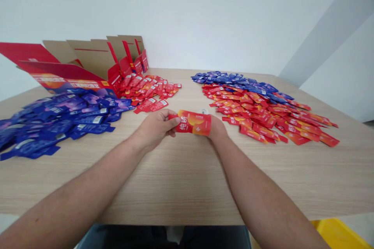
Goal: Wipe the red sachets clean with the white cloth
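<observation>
Left hand: The left hand (154, 130) is closed. Its fingers pinch the left end of the packet.

Right hand: The right hand (217, 128) is up against the right end of the packet. Its fingers are hidden behind the packet, so I cannot tell if it is gripping.

Packet: A long red and orange packet (194, 122) with big white writing is held between the two hands, over the middle of the worktop (187, 186).

Feel: It looks light, thin and soft, so it should bend easily. The shiny skin may be a bit slippery. The two ends look like the best places to hold it.

Left side: A heap of blue packets (58, 122) lies near the left edge. A heap of red packets (149, 91) lies beside an open cardboard box (87, 56) at the far left corner.

Right side: A big heap of red and orange packets (263, 116) lies here, with more blue packets (224, 79) behind it.

Below: A yellow bin (336, 235) shows past the near right corner.
</observation>
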Available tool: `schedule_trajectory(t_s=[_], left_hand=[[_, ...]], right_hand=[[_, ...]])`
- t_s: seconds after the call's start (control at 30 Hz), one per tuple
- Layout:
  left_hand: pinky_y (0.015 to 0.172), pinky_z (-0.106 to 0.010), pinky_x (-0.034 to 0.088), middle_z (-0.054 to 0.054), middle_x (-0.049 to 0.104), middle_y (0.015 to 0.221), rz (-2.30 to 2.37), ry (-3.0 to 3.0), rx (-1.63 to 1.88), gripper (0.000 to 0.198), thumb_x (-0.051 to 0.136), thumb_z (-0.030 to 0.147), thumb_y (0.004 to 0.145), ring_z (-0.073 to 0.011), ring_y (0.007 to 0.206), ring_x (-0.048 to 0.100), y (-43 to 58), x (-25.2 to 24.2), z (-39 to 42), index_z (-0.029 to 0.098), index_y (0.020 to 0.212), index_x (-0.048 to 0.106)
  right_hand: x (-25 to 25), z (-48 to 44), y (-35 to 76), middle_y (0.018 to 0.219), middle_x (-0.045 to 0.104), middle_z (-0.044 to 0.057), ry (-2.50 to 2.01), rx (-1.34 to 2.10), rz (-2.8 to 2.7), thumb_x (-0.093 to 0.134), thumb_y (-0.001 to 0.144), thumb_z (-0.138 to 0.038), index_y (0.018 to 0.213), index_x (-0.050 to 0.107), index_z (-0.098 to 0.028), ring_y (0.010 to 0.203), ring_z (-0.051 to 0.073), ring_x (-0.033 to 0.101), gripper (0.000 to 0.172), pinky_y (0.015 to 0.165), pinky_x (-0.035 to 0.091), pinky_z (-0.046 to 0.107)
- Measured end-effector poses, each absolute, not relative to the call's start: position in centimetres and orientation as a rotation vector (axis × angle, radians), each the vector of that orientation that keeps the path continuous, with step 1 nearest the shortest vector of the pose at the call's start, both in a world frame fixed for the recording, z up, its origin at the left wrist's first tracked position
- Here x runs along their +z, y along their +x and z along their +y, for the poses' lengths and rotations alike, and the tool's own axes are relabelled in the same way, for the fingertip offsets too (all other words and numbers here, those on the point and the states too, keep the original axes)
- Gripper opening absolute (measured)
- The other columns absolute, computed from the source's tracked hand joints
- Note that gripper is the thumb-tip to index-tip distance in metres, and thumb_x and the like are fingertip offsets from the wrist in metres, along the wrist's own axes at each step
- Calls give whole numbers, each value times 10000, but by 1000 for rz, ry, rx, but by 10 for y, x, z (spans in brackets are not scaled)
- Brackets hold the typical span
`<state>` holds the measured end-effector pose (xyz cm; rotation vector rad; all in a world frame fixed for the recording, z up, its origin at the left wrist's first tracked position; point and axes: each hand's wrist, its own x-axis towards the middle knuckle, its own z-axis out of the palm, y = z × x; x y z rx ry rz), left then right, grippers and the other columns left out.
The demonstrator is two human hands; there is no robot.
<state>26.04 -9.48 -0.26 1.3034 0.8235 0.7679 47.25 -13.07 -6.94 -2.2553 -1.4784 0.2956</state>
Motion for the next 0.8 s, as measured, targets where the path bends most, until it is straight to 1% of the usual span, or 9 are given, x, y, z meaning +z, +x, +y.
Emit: schedule_trajectory(t_s=[0.03,0.13,0.3,0.43,0.5,0.57,0.63,0.7,0.8], left_hand=[[436,-195,457,-28,634,617,838,1235,717,112,727,136,783,-98,466,544,254,-12,-90,142,739,624],[415,-177,435,-29,626,605,887,1079,638,126,739,121,772,-85,445,530,246,-41,-77,130,738,618],[410,-170,429,-9,617,605,882,956,705,186,774,170,769,-73,432,515,250,-71,-67,140,743,592],[471,-197,495,-35,651,654,834,920,698,96,666,128,846,-93,503,575,250,-72,-70,134,770,607],[486,-212,509,-39,656,657,838,940,675,112,597,129,885,-100,511,583,251,-72,-72,140,774,604],[499,-228,517,-34,659,657,836,1007,650,121,579,148,893,-114,523,600,251,-73,-75,154,774,596],[520,-233,522,-14,654,659,808,1108,648,107,628,149,853,-124,547,619,252,-76,-77,170,759,581],[561,-249,542,1,649,665,762,1170,643,128,651,137,822,-135,583,640,251,-79,-78,181,750,555],[617,-300,576,-23,671,719,758,1184,600,140,613,141,849,-158,652,671,251,-80,-78,184,764,511]], right_hand=[[-68,-132,478,1062,728,226,-2309,277,-1390,536,928,-419,1130,683,-102,1038,308,691,403,849,506,379],[-62,-136,488,1083,708,273,-2323,206,-1279,471,947,-442,1125,675,-60,1033,314,687,468,830,482,373],[-43,-146,488,1105,702,272,-2263,140,-1180,462,938,-478,1126,674,-73,1044,325,680,494,817,460,377],[-32,-153,476,1125,714,205,-2170,131,-1147,468,927,-509,1156,657,-142,1061,292,677,472,824,476,356],[-35,-156,458,1071,739,135,-2114,187,-1185,498,913,-513,1127,667,-188,1001,251,694,425,795,492,318],[-42,-157,435,956,753,84,-2065,281,-1266,555,880,-507,1045,689,-207,874,221,706,367,730,498,289],[-52,-156,417,960,748,75,-1954,378,-1482,581,870,-482,1030,693,-209,866,213,693,336,751,492,290],[-59,-154,409,994,742,80,-1917,357,-1626,591,868,-471,1025,696,-212,912,218,680,320,794,481,297],[-61,-149,419,989,740,103,-2068,325,-1559,575,881,-448,1032,693,-192,913,232,677,319,786,473,308]])
